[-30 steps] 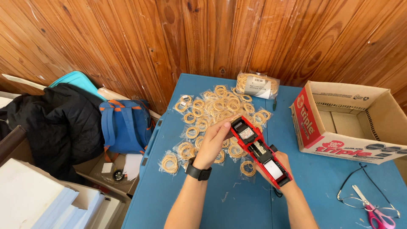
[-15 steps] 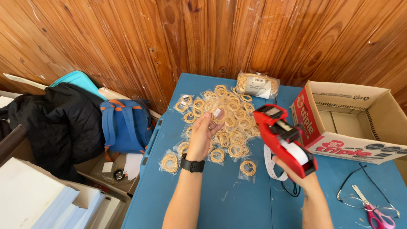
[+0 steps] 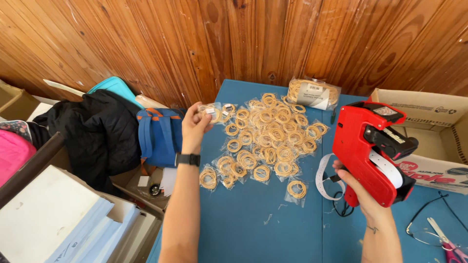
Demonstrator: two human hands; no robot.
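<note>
Fingers (image 3: 204,116) of the left hand (image 3: 194,127) are pinched shut on a small clear bag of rubber bands (image 3: 210,112), held up just above the left edge of the blue desk (image 3: 253,229), w/ a white sticker showing on the bag. Black wristwatch (image 3: 188,159) sits on that wrist.

Right hand (image 3: 358,190) is wrapped tight round the grip of a red label gun (image 3: 373,151), fingers closed on the handle; the gun stands upright, head tilted twd the wall. White label strip (image 3: 321,178) loops out from under it, left of the gun.

Ref point = the pile of bagged rubber bands (image 3: 268,136) in the middle of the desk. The held bag is just left of the pile, at its far-left corner. Behind the pile, nr the wood wall, lies a bigger clear pack of bands (image 3: 312,92). Right of the pile, past the gun, an open cardboard box (image 3: 429,104). Far right & nearer the person: eyeglasses (image 3: 424,234) and pink-handled scissors (image 3: 451,248). Left of the pile, off the desk: blue backpack (image 3: 158,134), black jacket (image 3: 100,131), white sheets (image 3: 53,219) lower down.
</note>
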